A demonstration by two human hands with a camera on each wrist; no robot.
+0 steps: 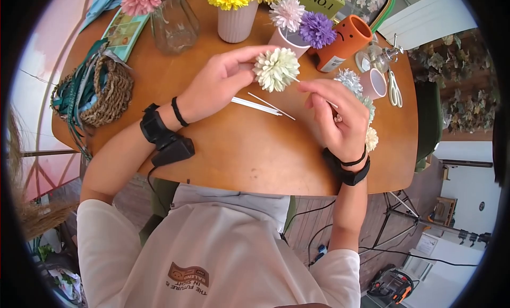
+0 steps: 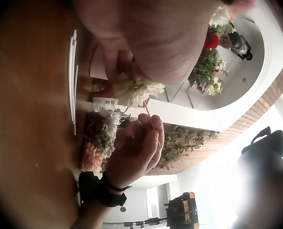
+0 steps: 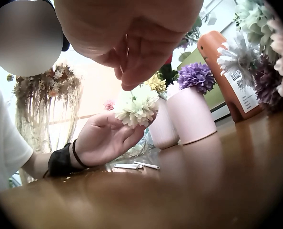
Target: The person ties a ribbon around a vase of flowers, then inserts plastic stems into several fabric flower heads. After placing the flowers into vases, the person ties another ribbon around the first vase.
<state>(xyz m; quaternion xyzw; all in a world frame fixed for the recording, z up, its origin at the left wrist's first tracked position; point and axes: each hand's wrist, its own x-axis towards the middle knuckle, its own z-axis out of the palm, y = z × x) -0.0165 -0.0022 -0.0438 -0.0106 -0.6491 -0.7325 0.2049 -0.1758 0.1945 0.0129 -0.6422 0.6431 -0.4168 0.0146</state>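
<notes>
A pale cream-green artificial flower head (image 1: 277, 69) is held in my left hand (image 1: 217, 84), its thumb and fingers at the side of the petals. Across from it, my right hand (image 1: 342, 117) pinches a thin white stick (image 2: 148, 109) between thumb and fingers. The tip of the stick reaches the underside of the bloom, facing right in the head view. Both hands are above the table. Below them on the wood lie several white sticks (image 1: 257, 106), one set at an angle to the others.
A pink ribbed vase (image 1: 237, 25), a glass vase (image 1: 174, 26) and an orange cup (image 1: 345, 42) stand at the back. Left is a woven basket (image 1: 114, 90) with ribbons. Scissors (image 1: 394, 89) and loose blooms (image 1: 371, 139) lie right. A purple flower (image 1: 317, 30) leans from a pink pot.
</notes>
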